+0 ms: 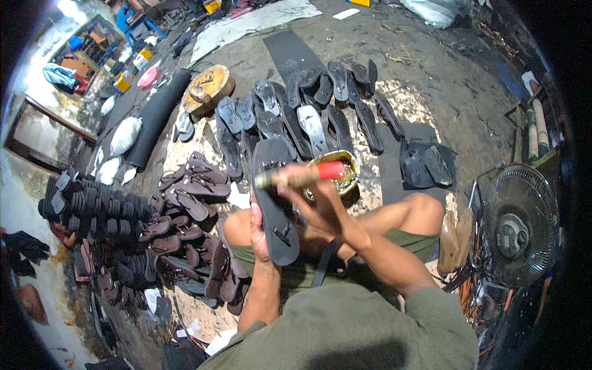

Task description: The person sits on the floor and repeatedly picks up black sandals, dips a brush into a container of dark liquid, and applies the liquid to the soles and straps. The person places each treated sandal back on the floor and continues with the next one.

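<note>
A dark flat sandal sole (274,213) stands upright in front of me, tilted slightly, with my left hand (259,231) closed around its left edge. A small strap or plug shows near its lower end. My right hand (317,200), blurred by motion, grips a short brush-like tool (330,171) with a red end. Its pale tip lies across the upper part of the sole; whether it touches cannot be told. Just beyond the right hand is a round pot (351,182) with a yellowish rim and contents, partly hidden by that hand.
Rows of dark soles (317,126) lie ahead of my crossed legs. Brown sandals (194,185) are heaped at the left, beside stacked black soles (92,206). A round wooden block (213,89) sits at the far left. A fan (515,231) stands at the right.
</note>
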{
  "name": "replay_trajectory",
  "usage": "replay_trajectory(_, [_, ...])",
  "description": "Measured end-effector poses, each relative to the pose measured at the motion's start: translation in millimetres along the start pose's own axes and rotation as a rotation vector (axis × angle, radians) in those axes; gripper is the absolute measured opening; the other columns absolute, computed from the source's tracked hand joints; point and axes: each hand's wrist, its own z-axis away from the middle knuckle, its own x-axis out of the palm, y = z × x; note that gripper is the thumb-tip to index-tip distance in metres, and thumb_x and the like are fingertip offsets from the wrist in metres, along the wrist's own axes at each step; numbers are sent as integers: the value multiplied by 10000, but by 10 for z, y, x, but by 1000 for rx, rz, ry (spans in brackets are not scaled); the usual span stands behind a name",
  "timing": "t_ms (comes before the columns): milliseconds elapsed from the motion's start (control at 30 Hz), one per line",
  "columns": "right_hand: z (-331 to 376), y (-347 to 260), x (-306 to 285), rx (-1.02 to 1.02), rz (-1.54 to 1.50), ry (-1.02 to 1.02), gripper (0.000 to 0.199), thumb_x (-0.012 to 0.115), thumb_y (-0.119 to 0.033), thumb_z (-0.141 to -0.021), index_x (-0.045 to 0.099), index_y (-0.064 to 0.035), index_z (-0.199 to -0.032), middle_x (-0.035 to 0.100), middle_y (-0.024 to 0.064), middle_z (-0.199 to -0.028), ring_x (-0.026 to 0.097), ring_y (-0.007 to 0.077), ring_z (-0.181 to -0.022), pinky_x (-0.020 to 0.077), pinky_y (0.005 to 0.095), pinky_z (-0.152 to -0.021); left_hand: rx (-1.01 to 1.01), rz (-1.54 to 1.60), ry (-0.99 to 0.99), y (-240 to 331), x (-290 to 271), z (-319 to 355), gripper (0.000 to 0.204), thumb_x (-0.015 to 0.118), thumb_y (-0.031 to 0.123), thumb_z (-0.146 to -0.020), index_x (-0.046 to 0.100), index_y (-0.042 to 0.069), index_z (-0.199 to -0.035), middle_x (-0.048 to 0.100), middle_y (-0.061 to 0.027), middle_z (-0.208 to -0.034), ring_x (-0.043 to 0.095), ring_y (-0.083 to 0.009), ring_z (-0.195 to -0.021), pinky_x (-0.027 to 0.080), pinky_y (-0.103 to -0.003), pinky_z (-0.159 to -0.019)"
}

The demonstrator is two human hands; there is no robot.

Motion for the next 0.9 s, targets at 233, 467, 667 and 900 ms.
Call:
replay_trajectory(233, [-381,101,-427,353,-106,132,185,648,-173,-990,694,-57,-1127,711,97,-1043,672,212,-963,514,349,-858,-70,-381,-137,-112,-116,245,623,481,388,-1052,262,188,-1600,480,-142,-1482,568,-302,-1242,489,-453,-1038])
replay_trajectory(467, [69,118,-399,373,-118,74,286,658,-246,-1009,693,-19,-1179,695,81,-1092,615,170,-1074,486,333,-949,56,-61,58,-111,-76,223,546,438,437,-1066,319,290,-1578,499,-157,-1489,624,-407,-1165,559,-571,-935])
replay_trajectory(667, [-510,34,-584,50,45,35,222,724,-139,-934,699,-65,-1142,706,113,-1063,671,274,-982,520,388,-877,21,-105,-16,-99,-129,231,663,418,545,-1046,355,126,-1556,501,-214,-1468,617,-438,-1152,545,-575,-937])
replay_trajectory(900, [607,-227,-118,367,-275,-143,223,660,-154,-976,665,-24,-1157,682,141,-1142,641,280,-1098,473,401,-977,162,-118,-119,86,-10,-385,498,376,478,-1086,438,257,-1528,579,-144,-1410,664,-356,-1058,558,-584,-885])
